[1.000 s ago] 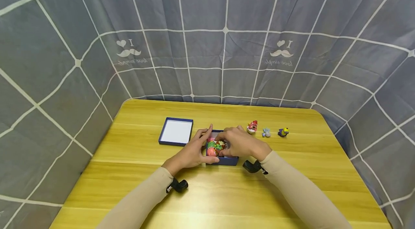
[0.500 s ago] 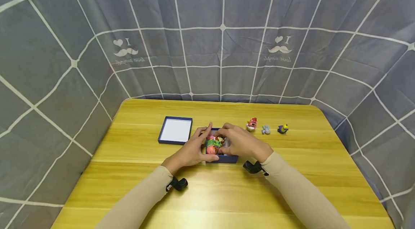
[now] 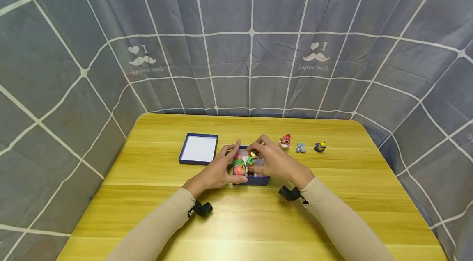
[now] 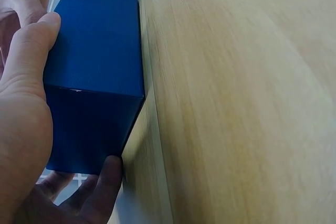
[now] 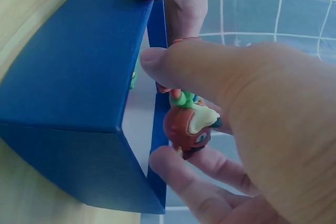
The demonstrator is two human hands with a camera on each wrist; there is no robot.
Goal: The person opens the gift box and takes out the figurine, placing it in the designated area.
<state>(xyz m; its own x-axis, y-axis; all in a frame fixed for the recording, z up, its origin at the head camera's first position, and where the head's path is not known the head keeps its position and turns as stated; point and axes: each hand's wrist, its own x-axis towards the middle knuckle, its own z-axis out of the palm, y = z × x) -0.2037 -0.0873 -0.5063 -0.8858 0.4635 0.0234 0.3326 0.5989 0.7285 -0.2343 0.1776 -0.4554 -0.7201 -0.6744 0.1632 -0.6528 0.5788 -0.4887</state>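
A deep blue box [image 3: 256, 181] stands open-topped on the table, several colourful figurines inside. My left hand [image 3: 217, 170] grips its left side, thumb on the front wall and fingers at the far side; the left wrist view shows the thumb on the blue box [image 4: 97, 40]. My right hand [image 3: 278, 163] reaches over the box's right part. Between its thumb and fingers is a small figurine with a red-brown head [image 5: 181, 127] and green body, raised at the rim. A pink-and-green figurine [image 3: 239, 165] lies in the box's left part. The right hand hides part of the interior.
A shallow blue lid [image 3: 199, 149], white inside, lies left of the box. To the right stand a pink-red figurine [image 3: 285, 141], a small blue-grey figurine [image 3: 301, 147] and a purple-and-yellow figurine [image 3: 320, 147]. A grey checked curtain [image 3: 229, 60] hangs behind the wooden table.
The red-brown-headed figurine has shifted up and turned more upright in the right hand's fingers. The left hand stays on the box. The whole view has drifted slightly.
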